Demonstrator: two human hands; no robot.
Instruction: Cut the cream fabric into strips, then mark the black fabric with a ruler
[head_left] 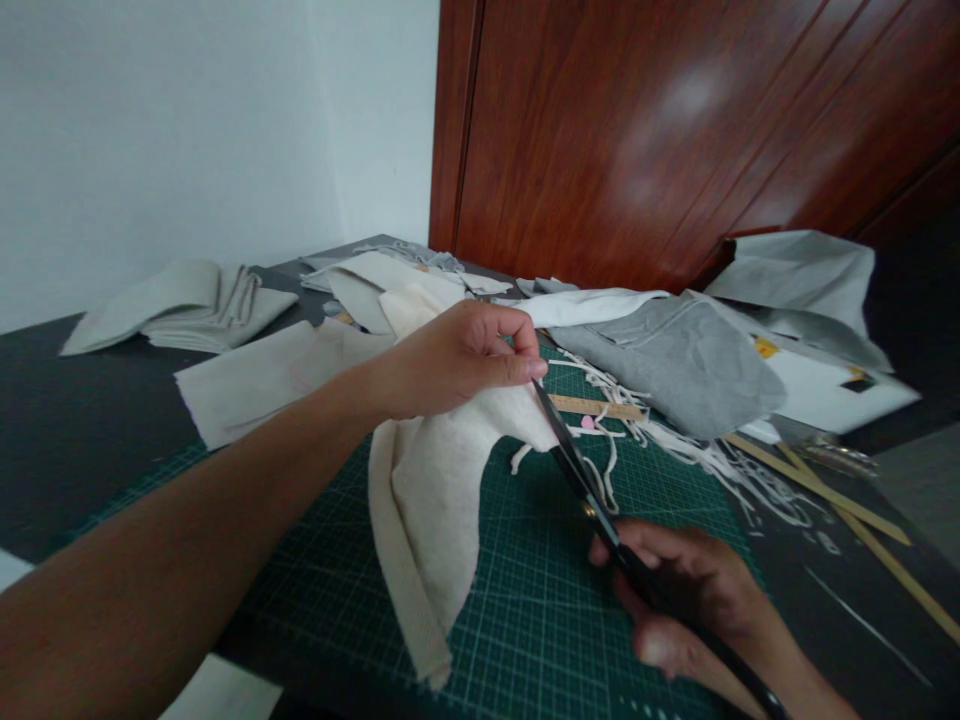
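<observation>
A cream fabric piece (439,500) hangs from my left hand (480,355), whose thumb and fingers pinch its upper edge. Black-handled scissors (581,480) are in my right hand (690,600), at the lower right. The scissor blades point up and to the left, along the fabric's right edge, with their tip close to my left thumb. Below the fabric lies a green cutting mat (555,590) with a printed grid. My left forearm crosses the left part of the view.
Folded cream cloth (202,305) and a flat cloth piece (277,380) lie at the left. Grey fabric (675,360), white fabric strips (705,455), a wooden ruler (600,407) and long yellowish strips (825,490) are at the right. A reddish-brown wooden panel (637,130) stands behind.
</observation>
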